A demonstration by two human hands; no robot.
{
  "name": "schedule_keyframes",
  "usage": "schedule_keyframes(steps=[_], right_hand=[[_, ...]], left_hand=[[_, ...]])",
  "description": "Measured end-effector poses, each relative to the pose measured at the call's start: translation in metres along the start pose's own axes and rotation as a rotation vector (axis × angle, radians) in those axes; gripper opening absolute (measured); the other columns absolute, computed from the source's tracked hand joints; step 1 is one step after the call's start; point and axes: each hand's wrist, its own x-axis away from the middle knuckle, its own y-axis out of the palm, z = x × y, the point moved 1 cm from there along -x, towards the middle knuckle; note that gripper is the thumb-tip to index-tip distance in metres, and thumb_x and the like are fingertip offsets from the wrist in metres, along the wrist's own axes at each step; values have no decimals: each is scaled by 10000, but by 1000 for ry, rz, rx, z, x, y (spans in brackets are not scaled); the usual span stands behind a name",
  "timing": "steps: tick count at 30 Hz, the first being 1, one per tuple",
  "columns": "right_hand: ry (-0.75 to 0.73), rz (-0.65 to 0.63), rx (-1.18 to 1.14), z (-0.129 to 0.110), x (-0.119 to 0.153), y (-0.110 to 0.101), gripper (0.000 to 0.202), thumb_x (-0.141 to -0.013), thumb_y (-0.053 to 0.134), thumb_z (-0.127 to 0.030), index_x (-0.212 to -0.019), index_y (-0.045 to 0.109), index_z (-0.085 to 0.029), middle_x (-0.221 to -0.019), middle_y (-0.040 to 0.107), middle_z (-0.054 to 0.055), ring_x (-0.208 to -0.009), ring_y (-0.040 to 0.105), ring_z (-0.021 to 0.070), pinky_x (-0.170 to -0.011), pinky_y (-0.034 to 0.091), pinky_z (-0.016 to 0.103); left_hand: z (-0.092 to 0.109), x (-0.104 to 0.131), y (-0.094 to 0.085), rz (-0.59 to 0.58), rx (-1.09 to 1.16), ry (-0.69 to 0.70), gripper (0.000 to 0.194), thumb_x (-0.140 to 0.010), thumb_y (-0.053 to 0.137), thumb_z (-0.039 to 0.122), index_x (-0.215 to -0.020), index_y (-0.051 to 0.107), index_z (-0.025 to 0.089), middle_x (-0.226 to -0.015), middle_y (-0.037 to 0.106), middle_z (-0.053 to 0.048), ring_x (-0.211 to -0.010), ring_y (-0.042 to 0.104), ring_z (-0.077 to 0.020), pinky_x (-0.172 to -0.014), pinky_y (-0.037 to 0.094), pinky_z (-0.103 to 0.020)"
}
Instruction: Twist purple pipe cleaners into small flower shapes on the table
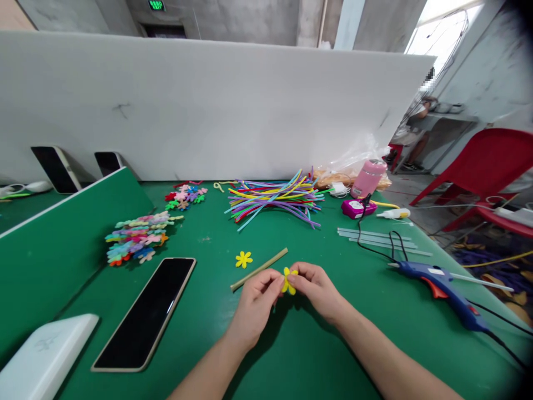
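Observation:
Between my two hands is a yellow pipe-cleaner flower, raised a little above the green table. My left hand pinches its left petals between thumb and fingertips. On the other side, my right hand is closed on the right petals. A second yellow flower lies flat on the table, beyond my left hand. Near it a thin tan stick rests at a slant, its lower end close to my left knuckles.
Colourful pipe cleaners lie piled at the back. Finished-looking flowers are heaped left, behind a phone. At right lie a blue glue gun with its cord, glue sticks and a pink bottle. A white board stands behind.

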Motion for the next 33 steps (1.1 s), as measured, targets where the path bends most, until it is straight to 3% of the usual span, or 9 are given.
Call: schedule_keyframes(steps=[5, 9, 19, 26, 33], right_hand=[[33, 3, 1, 0, -3, -3, 318, -704, 608, -447, -651, 545, -139, -534, 450, -44, -476, 353, 69, -476, 246, 215], [115, 84, -34, 0, -6, -9, 372, -719, 559, -511, -695, 555, -140, -585, 503, -20, -478, 386, 71, -473, 259, 213], [-12, 86, 98, 0, -5, -8, 301, -720, 584, -424, -632, 523, -143, -536, 431, -43, -482, 333, 74, -476, 244, 227], [-43, 25, 154, 3, -5, -8, 280, -754, 555, -399, -674, 561, -131, -563, 471, -25, -503, 366, 83, -488, 270, 227], [-6, 41, 192, 4, -5, -8, 286, -793, 492, -386, -643, 536, -146, -540, 464, -30, -473, 356, 78, -468, 255, 223]], left_hand=[[-5, -3, -2, 61, 41, -67, 203, -766, 567, 290, -607, 538, 166, -547, 426, 49, -518, 356, -90, -490, 275, -212], [-10, -6, -6, 131, 90, -93, 190, -748, 590, 290, -615, 538, 165, -538, 445, 53, -509, 383, -83, -483, 278, -205], [-9, -7, -6, 130, 290, -116, 266, -785, 533, 372, -625, 546, 160, -555, 511, 23, -545, 441, -101, -485, 328, -211], [-9, -7, -6, 38, 79, -66, 188, -736, 601, 253, -594, 527, 156, -538, 466, 50, -509, 378, -76, -492, 306, -203], [-10, -7, -6, 69, 113, -89, 172, -744, 589, 261, -621, 525, 159, -549, 478, 47, -519, 379, -75, -499, 301, -199]])
